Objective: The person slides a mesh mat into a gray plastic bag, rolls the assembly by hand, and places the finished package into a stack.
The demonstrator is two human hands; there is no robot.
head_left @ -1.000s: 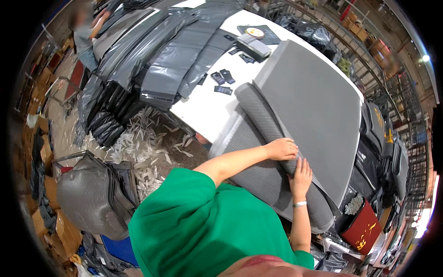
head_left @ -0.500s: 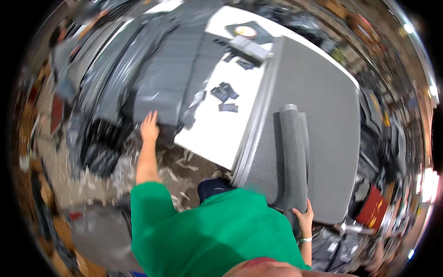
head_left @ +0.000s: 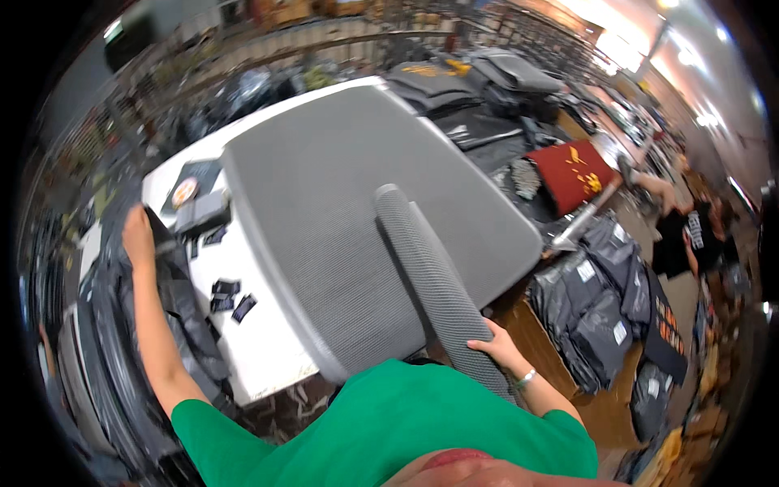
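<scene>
A grey textured mat, part rolled, lies over a stack of flat grey mats [head_left: 324, 154] on a white table. My right hand [head_left: 499, 349], with a bracelet at the wrist, grips the near end of the rolled mat [head_left: 430, 284]. Out to the far left, my left hand [head_left: 139, 234] is closed at the top of a dark plastic bag [head_left: 174, 280], which hangs beside the table's left edge. Its fingertips are partly turned from view. Small dark packets [head_left: 225, 295] lie on the white tabletop [head_left: 260, 357] between the bag and the mats.
A grey box [head_left: 203, 213] and a round sticker on a dark sheet stand at the table's far left corner. To the right, a carton holds dark plastic-wrapped packages [head_left: 596, 312]. A red mat roll [head_left: 568, 178] lies beyond it. Another person [head_left: 698, 235] is at far right.
My view has swung to the right. My left hand, open over the grey plastic before, has closed on the bag and lifted it toward the table's far left. My right hand stays on the roll.
</scene>
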